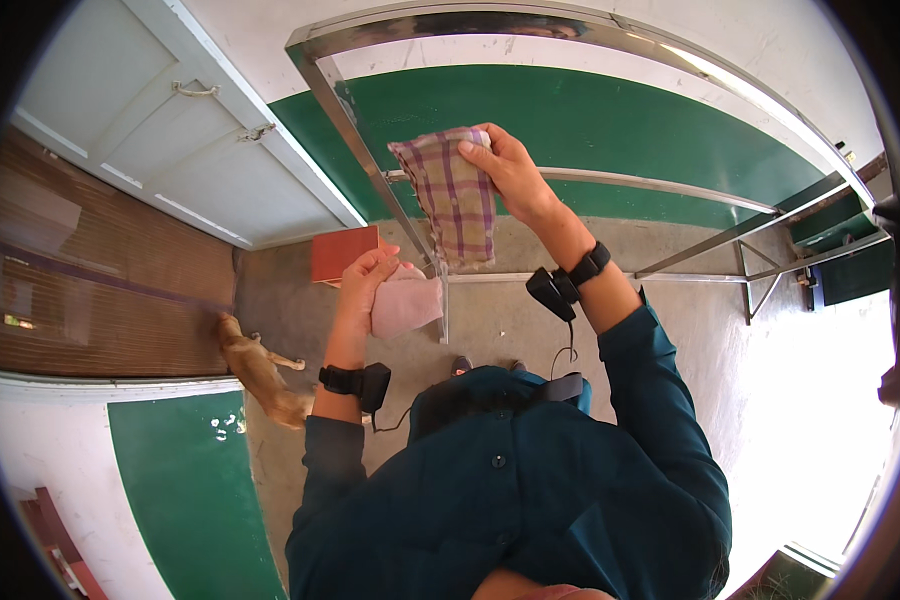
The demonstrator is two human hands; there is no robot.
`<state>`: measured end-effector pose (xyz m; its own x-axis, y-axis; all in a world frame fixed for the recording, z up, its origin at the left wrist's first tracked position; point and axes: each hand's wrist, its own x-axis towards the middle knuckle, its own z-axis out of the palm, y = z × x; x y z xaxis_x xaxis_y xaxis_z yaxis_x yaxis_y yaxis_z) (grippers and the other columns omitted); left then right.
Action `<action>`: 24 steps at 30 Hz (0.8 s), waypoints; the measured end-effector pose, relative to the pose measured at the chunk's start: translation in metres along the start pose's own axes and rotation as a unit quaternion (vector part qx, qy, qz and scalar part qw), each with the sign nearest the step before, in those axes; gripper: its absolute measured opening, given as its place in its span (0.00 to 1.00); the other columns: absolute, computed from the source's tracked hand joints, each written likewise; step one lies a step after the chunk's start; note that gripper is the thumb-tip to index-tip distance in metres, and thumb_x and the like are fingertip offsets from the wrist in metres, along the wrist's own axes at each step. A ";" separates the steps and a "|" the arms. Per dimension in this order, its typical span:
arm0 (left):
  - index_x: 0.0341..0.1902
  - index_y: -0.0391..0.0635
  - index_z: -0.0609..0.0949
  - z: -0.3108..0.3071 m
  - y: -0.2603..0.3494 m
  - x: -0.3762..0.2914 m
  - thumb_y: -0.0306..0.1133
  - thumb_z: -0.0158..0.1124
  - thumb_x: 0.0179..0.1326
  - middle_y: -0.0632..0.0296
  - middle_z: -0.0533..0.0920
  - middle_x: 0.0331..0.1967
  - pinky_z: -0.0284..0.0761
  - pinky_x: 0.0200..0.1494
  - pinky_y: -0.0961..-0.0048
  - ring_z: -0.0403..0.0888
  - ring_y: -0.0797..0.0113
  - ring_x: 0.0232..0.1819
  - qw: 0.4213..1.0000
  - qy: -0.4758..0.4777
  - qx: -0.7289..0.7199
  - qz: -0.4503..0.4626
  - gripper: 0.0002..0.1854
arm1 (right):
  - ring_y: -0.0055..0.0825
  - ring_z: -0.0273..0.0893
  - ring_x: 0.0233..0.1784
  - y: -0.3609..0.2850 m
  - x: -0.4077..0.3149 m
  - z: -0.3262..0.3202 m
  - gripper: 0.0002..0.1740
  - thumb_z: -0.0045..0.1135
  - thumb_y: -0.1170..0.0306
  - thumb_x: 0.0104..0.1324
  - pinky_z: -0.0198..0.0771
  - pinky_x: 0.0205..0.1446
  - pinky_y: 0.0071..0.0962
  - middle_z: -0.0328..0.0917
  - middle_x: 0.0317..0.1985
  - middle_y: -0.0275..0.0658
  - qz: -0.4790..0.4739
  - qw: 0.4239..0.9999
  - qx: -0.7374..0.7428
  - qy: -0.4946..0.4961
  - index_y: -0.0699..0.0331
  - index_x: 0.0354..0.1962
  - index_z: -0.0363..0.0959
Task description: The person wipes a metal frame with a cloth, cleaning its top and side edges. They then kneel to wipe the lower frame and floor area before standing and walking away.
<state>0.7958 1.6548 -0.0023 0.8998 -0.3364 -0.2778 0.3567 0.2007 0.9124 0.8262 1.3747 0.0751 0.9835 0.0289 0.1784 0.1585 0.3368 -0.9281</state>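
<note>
A checked cloth in beige and purple hangs from my right hand, pinched at its upper right corner between thumb and fingers. The cloth looks folded, with a frayed lower edge. Lower and to the left, my left hand holds a pink cloth, bunched between thumb and fingers and drooping below them. The two cloths are apart. Behind them stands a metal frame of shiny square tubes, with one post passing behind both cloths.
A red box-like object stands on the concrete floor beside the frame post. A tan dog lies at the left, near the brown shutter-like panel. A pale door is at upper left. Cords hang from both wrist devices.
</note>
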 end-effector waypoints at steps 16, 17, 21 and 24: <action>0.47 0.39 0.82 -0.072 -0.068 -0.053 0.28 0.65 0.63 0.63 0.83 0.35 0.77 0.38 0.77 0.81 0.74 0.34 0.987 0.132 -0.085 -0.038 0.10 | 0.47 0.78 0.42 0.105 0.071 0.009 0.26 0.57 0.48 0.64 0.72 0.42 0.46 0.79 0.37 0.42 -0.090 0.678 -0.719 -0.120 0.53 0.53 0.70; 0.46 0.39 0.83 -0.073 -0.069 -0.052 0.28 0.65 0.64 0.63 0.83 0.35 0.77 0.38 0.77 0.81 0.74 0.34 0.986 0.139 -0.080 -0.045 0.10 | 0.48 0.79 0.39 0.104 0.077 0.007 0.24 0.55 0.47 0.65 0.73 0.40 0.46 0.80 0.34 0.43 -0.066 0.674 -0.724 -0.130 0.54 0.51 0.71; 0.45 0.39 0.83 -0.073 -0.071 -0.048 0.29 0.65 0.64 0.65 0.83 0.35 0.77 0.37 0.78 0.80 0.76 0.34 0.987 0.125 -0.089 -0.043 0.09 | 0.48 0.81 0.39 0.097 0.095 0.002 0.25 0.52 0.43 0.66 0.74 0.41 0.45 0.82 0.32 0.46 -0.026 0.664 -0.719 -0.204 0.55 0.45 0.71; 0.45 0.39 0.83 -0.070 -0.071 -0.042 0.30 0.65 0.64 0.65 0.83 0.35 0.76 0.37 0.79 0.80 0.77 0.33 0.988 0.126 -0.077 -0.044 0.09 | 0.49 0.80 0.42 0.092 0.099 0.003 0.27 0.51 0.42 0.65 0.73 0.43 0.46 0.82 0.34 0.47 0.015 0.665 -0.713 -0.223 0.54 0.48 0.71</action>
<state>0.7505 1.7186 -0.0766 0.8910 -0.1232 -0.4369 0.4522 0.3243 0.8309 0.9380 1.4113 0.0087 0.9151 0.3983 -0.0631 0.3730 -0.8954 -0.2431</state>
